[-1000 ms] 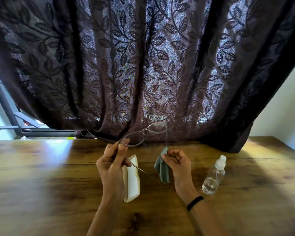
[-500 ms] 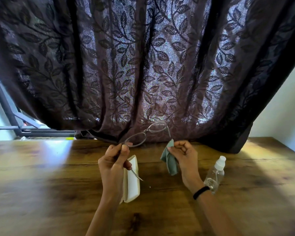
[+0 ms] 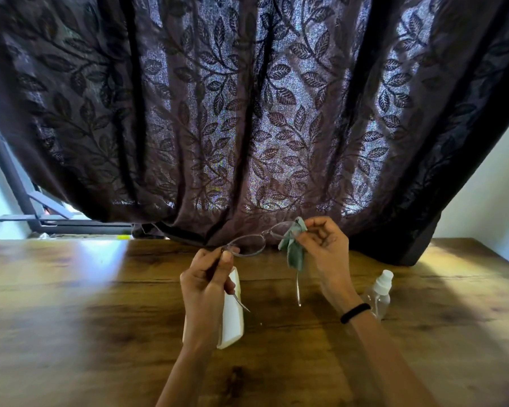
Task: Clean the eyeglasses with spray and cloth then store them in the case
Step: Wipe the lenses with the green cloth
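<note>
Thin-framed eyeglasses (image 3: pixel 252 245) are held up above the wooden table (image 3: pixel 71 304), their arms unfolded. My left hand (image 3: pixel 203 286) pinches the left end of the frame at the hinge. My right hand (image 3: pixel 325 248) holds a grey-green cloth (image 3: pixel 294 249) pressed around the right lens, which the cloth hides. A white glasses case (image 3: pixel 232 315) lies on the table under my left hand, partly covered by it. A clear spray bottle (image 3: pixel 379 295) with a white cap stands behind my right wrist.
A dark leaf-patterned curtain (image 3: pixel 247 113) hangs close behind the hands and reaches the table's far edge. A window frame (image 3: pixel 41 212) shows at the left and a white wall (image 3: pixel 488 195) at the right.
My right hand has risen with the cloth from beside the case up to the right lens and closed the cloth over it. The left hand keeps its hold on the frame.
</note>
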{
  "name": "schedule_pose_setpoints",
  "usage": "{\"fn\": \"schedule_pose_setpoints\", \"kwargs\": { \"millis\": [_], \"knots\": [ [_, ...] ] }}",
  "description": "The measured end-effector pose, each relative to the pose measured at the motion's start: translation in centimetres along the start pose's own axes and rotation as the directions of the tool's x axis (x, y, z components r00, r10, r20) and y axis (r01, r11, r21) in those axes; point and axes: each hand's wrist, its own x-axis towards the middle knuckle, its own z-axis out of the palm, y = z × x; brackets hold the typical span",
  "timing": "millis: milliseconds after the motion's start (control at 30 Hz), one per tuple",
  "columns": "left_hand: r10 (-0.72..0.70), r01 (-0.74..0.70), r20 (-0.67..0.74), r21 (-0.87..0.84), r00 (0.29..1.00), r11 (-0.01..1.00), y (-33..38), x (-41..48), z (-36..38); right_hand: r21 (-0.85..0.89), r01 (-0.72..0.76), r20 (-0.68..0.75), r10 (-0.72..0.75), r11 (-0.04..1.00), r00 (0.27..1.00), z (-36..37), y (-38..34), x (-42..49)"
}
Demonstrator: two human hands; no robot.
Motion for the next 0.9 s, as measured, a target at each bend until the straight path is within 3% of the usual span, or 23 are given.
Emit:
{"fn": "schedule_pose_setpoints", "kwargs": {
  "millis": [233,400,467,567,667,800,900],
  "knots": [
    [-0.072,0.05,-0.105,-0.199,0.992,0.979,0.0,0.1,0.0,0.022,-0.128,-0.027,0.129,0.992,0.991,0.5,2.3,-2.9],
    [-0.094,0.046,-0.193,-0.242,0.977,0.969,0.5,0.1,-0.1,-0.06,-0.226,-0.025,0.225,0.972,0.974,0.3,4.3,-5.1],
    [-0.09,0.034,-0.225,-0.239,0.97,0.97,0.6,0.0,0.0,-0.176,-0.224,0.013,0.23,0.958,0.973,0.3,4.9,-5.7],
    [-0.095,0.033,-0.249,-0.243,0.964,0.969,0.7,0.1,-0.1,-0.465,-0.097,0.075,0.149,0.88,0.986,-0.1,5.4,-6.5],
    [-0.092,0.039,-0.245,-0.212,0.965,0.977,0.8,0.3,-0.6,-0.593,0.002,0.066,0.047,0.805,0.997,-0.5,5.0,-6.9],
    [-0.116,0.066,-0.237,-0.209,0.965,0.976,0.4,0.4,-0.8,-0.539,0.083,-0.024,-0.113,0.838,0.993,-0.2,2.9,-6.5],
    [-0.147,0.11,-0.168,-0.215,0.975,0.971,0.3,0.2,-0.5,-0.43,0.168,-0.005,-0.188,0.887,0.982,1.1,1.1,-6.2]
  ]
}}
